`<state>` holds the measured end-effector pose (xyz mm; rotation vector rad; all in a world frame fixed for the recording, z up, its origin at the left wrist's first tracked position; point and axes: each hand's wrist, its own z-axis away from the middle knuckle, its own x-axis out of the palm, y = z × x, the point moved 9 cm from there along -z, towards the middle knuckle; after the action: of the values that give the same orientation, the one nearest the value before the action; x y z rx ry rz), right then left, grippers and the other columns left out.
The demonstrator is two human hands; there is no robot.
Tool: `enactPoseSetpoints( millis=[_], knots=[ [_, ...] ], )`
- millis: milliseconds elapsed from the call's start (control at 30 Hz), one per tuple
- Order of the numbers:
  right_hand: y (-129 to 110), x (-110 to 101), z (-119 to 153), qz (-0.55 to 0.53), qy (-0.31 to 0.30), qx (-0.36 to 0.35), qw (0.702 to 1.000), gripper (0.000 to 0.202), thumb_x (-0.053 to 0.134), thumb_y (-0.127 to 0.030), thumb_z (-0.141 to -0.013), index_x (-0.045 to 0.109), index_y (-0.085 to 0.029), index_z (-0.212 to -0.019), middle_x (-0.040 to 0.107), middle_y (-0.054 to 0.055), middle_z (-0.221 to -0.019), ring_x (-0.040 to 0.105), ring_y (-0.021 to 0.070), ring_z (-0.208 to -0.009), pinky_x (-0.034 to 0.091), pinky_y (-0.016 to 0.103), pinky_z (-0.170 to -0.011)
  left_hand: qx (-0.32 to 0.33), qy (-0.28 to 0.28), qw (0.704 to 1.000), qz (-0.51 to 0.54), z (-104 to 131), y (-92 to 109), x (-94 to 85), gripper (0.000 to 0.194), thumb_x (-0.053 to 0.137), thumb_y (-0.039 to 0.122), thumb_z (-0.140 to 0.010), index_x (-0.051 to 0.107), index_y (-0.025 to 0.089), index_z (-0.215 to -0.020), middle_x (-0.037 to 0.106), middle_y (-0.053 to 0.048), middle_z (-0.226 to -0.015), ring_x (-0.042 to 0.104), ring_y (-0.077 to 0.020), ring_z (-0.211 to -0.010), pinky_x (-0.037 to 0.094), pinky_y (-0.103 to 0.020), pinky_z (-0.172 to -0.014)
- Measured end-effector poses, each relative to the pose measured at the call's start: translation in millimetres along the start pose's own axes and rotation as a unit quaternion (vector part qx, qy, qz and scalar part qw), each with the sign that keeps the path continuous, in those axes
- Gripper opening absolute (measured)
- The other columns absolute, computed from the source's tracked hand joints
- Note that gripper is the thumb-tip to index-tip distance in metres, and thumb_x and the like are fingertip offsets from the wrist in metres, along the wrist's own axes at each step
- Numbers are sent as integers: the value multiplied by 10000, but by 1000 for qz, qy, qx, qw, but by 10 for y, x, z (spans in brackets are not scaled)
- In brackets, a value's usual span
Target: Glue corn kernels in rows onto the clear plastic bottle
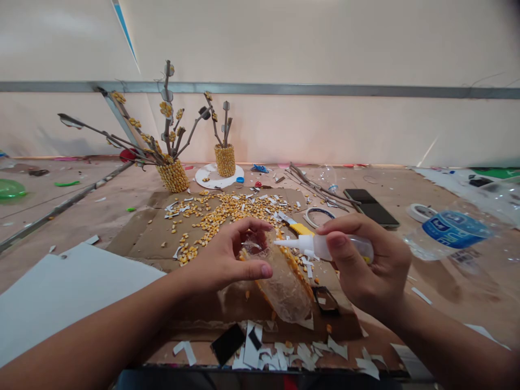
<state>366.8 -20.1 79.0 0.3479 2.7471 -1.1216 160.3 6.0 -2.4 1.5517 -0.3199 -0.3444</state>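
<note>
My left hand (227, 254) is wrapped round the upper end of a clear plastic bottle piece (284, 292), which lies tilted above the cardboard. Rows of corn kernels (298, 271) run along its side. In my right hand (365, 265) is a small white glue bottle (345, 248), held sideways. Its thin nozzle points left and reaches the bottle piece near the kernels; whether it touches cannot be made out. A yellow utility knife (298, 226) lies just behind the nozzle. Loose corn kernels (219, 219) are spread over the cardboard sheet (134, 238) beyond my hands.
Two kernel-covered pots (173, 174) with twigs stand at the back, one on a white disc (201, 176). To the right are phones (371, 207), tape rolls (319, 218) and a labelled plastic bottle (450, 233). Paper scraps (300, 355) litter the front edge; white board (77, 292) lies left.
</note>
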Motion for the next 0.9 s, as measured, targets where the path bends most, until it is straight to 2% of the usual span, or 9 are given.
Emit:
enactPoseSetpoints(
  millis=[467, 700, 900],
  knots=[
    [-35, -11, 16, 13, 1, -16, 1000, 181, 693, -364, -1031, 737, -256, -892, 725, 4, -698, 485, 100, -399, 308, 253, -334, 1, 3, 1000, -18, 2, 41, 6, 680, 995, 397, -675, 673, 206, -1242, 667, -36, -1046, 636, -220, -999, 501, -370, -913],
    [-53, -49, 20, 25, 16, -21, 999, 125, 718, -365, -1012, 753, -286, -922, 742, 13, -716, 520, 125, -423, 334, 279, -347, 0, 2, 1000, -25, 1, 32, 8, 693, 997, 391, -670, 676, 206, -1256, 670, -43, -1053, 632, -228, -1015, 496, -371, -899],
    [-26, -33, 58, 13, -1, -35, 999, 137, 718, -391, -1020, 754, -302, -922, 741, 17, -742, 519, 131, -444, 315, 300, -367, -3, 0, 999, -33, 7, 15, -4, 704, 1001, 411, -661, 679, 203, -1251, 673, -47, -1052, 635, -229, -1014, 487, -369, -894]
  ],
)
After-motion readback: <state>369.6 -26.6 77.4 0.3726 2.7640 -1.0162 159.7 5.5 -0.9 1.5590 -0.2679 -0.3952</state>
